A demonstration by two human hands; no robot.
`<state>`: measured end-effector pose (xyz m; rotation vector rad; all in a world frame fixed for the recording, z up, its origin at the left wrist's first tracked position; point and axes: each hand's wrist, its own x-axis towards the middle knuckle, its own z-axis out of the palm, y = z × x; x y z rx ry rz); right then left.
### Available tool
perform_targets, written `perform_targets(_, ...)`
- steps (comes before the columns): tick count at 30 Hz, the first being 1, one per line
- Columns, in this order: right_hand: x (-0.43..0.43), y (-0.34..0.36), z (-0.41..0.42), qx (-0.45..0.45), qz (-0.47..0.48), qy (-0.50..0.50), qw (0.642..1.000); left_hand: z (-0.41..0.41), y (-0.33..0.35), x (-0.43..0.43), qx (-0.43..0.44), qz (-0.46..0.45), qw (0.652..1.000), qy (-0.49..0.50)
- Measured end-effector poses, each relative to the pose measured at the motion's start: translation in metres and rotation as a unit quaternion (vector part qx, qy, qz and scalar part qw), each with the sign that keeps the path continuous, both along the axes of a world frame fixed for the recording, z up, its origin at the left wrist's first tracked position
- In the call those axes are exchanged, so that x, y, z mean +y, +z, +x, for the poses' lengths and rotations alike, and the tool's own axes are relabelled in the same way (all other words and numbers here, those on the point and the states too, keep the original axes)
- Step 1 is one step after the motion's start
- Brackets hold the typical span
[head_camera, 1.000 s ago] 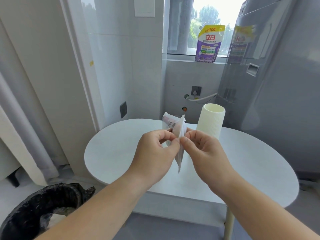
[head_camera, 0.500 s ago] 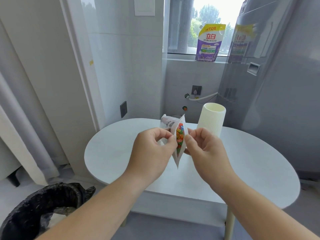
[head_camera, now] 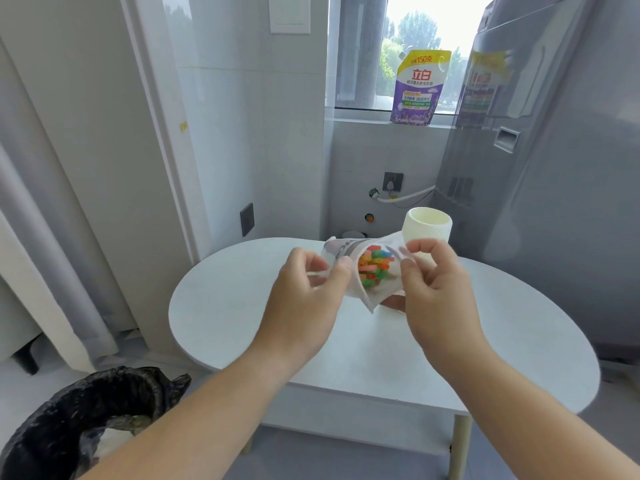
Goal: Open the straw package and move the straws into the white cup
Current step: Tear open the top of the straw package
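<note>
Straw package, a white pouch, is held up in the air above the far part of the tabletop, its mouth pulled wide and facing the camera. Inside, the cut ends of many coloured straws show in orange, green, red and blue. Both hands grip it: the left hand pinches the left lip of the opening between thumb and forefinger, with the other fingers loosely curled, and the right hand pinches the right lip the same way, its lower fingers tucked under the pouch. White cup, ribbed and upright, stands near the far edge of the tabletop, just behind the right hand and partly hidden by it. Off the near left corner of the tabletop, on the floor, sits a bin lined with a black bag. A purple detergent pouch stands on the window sill beyond.
</note>
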<state>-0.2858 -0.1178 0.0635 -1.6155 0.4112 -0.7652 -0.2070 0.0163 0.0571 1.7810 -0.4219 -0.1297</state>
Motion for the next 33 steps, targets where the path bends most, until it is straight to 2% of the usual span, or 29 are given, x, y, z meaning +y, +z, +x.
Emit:
perform_targets(2,-0.003,0.004,0.000,-0.023,0.080,0.003,0.996,0.002,-0.003,-0.004,0.159,-0.012,0.987,-0.018)
perform_targets(3,-0.004,0.006,0.000,-0.035,0.125,0.011,0.991,0.004,-0.007,-0.005,0.247,-0.031,0.968,-0.034)
perform_targets(4,-0.005,0.007,0.000,-0.047,0.169,0.023,0.984,0.007,-0.012,-0.007,0.333,-0.068,0.939,-0.057)
perform_targets(6,-0.005,0.007,0.000,-0.067,0.244,0.056,0.966,0.011,-0.022,-0.010,0.468,-0.198,0.852,-0.125)
perform_targets(7,-0.005,0.007,0.001,-0.074,0.273,0.073,0.956,0.011,-0.027,-0.012,0.499,-0.266,0.810,-0.156)
perform_targets(8,-0.004,0.006,0.000,-0.079,0.297,0.090,0.947,0.012,-0.029,-0.014,0.505,-0.317,0.783,-0.179)
perform_targets(10,-0.001,0.006,0.000,-0.086,0.344,0.119,0.927,0.014,-0.030,-0.020,0.481,-0.387,0.764,-0.188)
perform_targets(12,0.000,0.006,0.000,-0.094,0.397,0.143,0.902,0.019,-0.025,-0.025,0.439,-0.431,0.768,-0.179)
perform_targets(15,-0.005,0.003,0.000,-0.083,0.449,0.157,0.876,0.029,-0.016,-0.031,0.359,-0.456,0.800,-0.152)
perform_targets(20,-0.016,-0.008,0.004,-0.035,0.504,0.117,0.855,0.040,-0.006,-0.041,0.233,-0.388,0.877,-0.159)
perform_targets(24,-0.024,-0.018,0.014,-0.015,0.541,0.086,0.837,0.041,-0.008,-0.049,0.145,-0.319,0.922,-0.165)
perform_targets(29,-0.025,-0.026,0.026,-0.005,0.560,0.044,0.827,0.038,-0.012,-0.061,0.071,-0.257,0.942,-0.202)
perform_targets(33,-0.031,-0.031,0.031,-0.009,0.580,0.026,0.814,0.043,-0.011,-0.059,0.104,-0.234,0.944,-0.210)
